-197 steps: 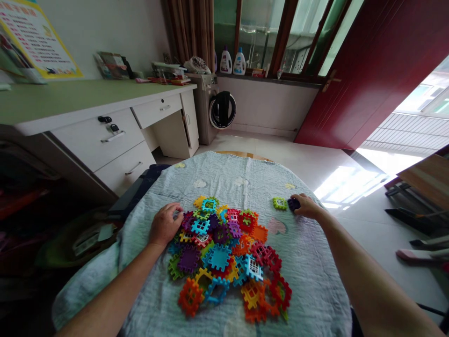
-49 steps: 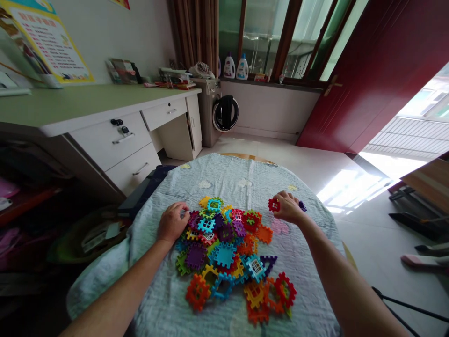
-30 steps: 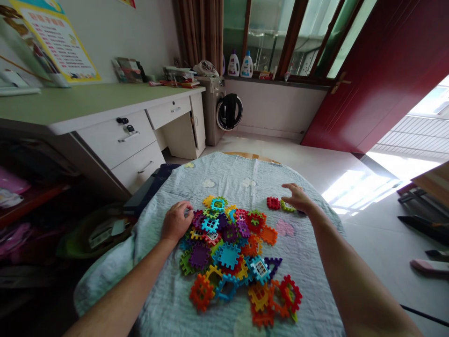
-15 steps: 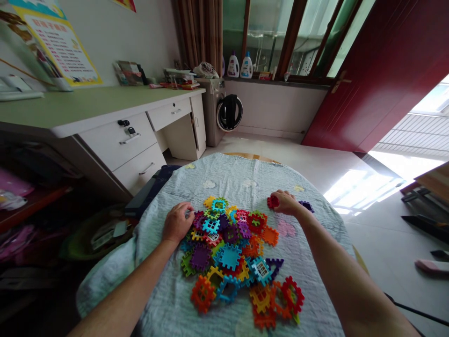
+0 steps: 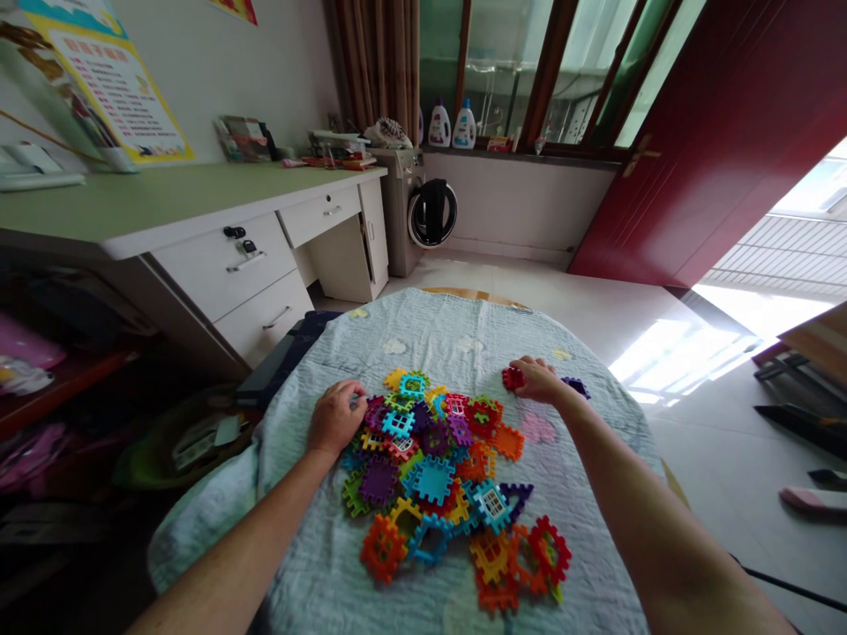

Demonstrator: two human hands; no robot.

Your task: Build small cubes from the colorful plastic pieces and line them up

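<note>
A heap of colourful notched plastic pieces [image 5: 433, 481] lies on the cloth-covered round table [image 5: 430, 326]. My left hand [image 5: 336, 418] rests at the heap's left edge, fingers curled together beside a purple piece; what they hold, if anything, is hidden. Right of the heap's far end, my right hand [image 5: 537, 381] has its fingers closed on a red piece [image 5: 512, 379] at the cloth. A dark purple piece [image 5: 577, 386] lies just right of that hand. Nearest to me are an orange piece [image 5: 384, 549] and a red ring-like piece [image 5: 550, 549].
A desk [image 5: 198, 198] with drawers stands at the left, with a washing machine [image 5: 401, 212] beyond it. Two detergent bottles [image 5: 464, 125] sit on the window sill. At the right is a red door [image 5: 694, 159]. A green basin [image 5: 152, 454] is low at the left.
The red piece under my right hand has shifted very slightly and shows a little more. My left hand and the heap look unchanged.
</note>
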